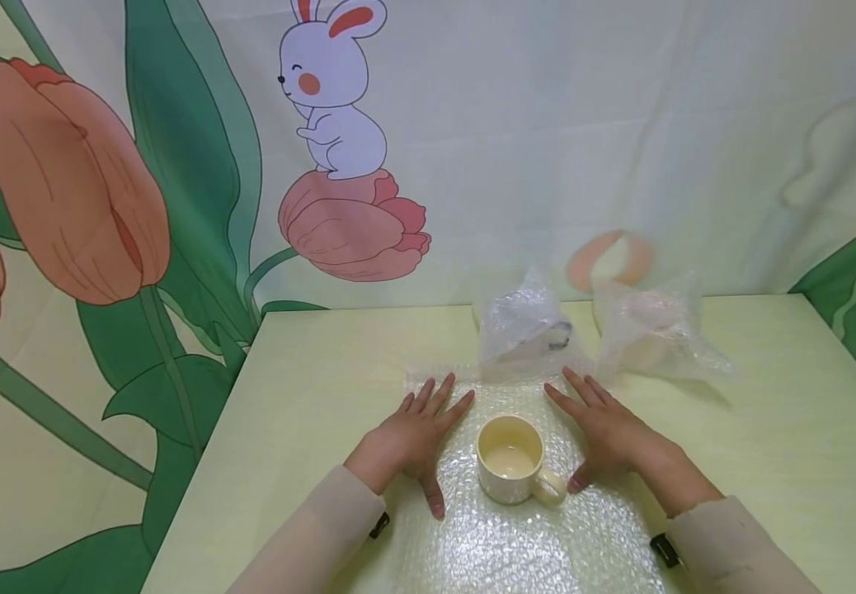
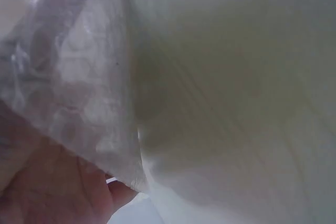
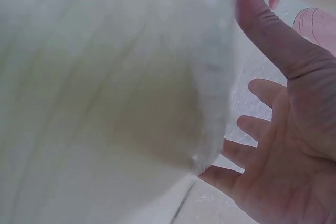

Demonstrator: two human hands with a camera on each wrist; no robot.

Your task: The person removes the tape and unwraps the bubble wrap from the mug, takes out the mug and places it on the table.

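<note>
I see left hand (image 1: 419, 433) and right hand (image 1: 608, 429) splayed, fingers straight, on dimpled bubble wrap (image 1: 502, 549); glossy cream cylindrical mug (image 1: 504, 487) between them, handle (image 1: 551, 486) toward right hand. Crumpled package (image 1: 519, 330) beyond the gap, rounded package (image 1: 651, 330) beyond right hand.

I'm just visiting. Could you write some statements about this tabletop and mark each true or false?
1. A mug sits between the left hand and the right hand. True.
2. The mug lies on its side. False: it stands upright on bubble wrap.
3. The handle is on the right hand's side. True.
4. The left hand grips the mug. False: its fingers are spread, apart from the mug.
5. Two plastic-wrapped bundles lie near the far edge of the table. True.
</note>
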